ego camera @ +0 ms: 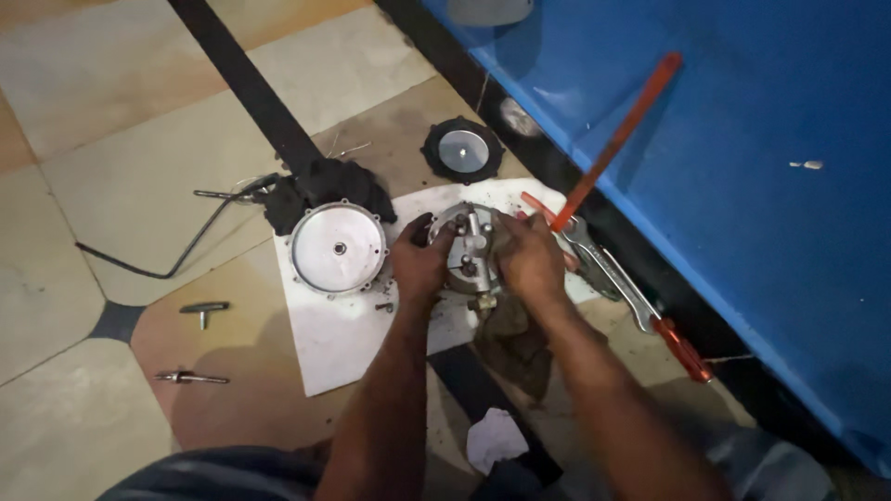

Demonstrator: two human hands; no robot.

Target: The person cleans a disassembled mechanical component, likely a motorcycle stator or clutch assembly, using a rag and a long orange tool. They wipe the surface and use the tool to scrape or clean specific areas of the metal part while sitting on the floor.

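Note:
A round grey metal housing [467, 243] with fittings on top sits on a white sheet [325, 339] on the floor. My left hand [419, 263] grips its left rim. My right hand [530, 255] holds its right side together with a dark dirty rag [512, 339] that hangs down below. Beside it on the left lies a round silver cover plate [337, 248] with bolt tabs around its edge. A black rubber diaphragm with a metal centre disc [463, 150] lies further back on the tiles.
Silver wrenches [608, 269] and a red-handled screwdriver [682, 350] lie to the right, by a blue vehicle body [742, 167]. A red strip [617, 139] leans on it. A black rag [320, 190], black hose [186, 250], T-handled tool [204, 309], bolt [190, 378] and crumpled white paper [494, 438] lie around.

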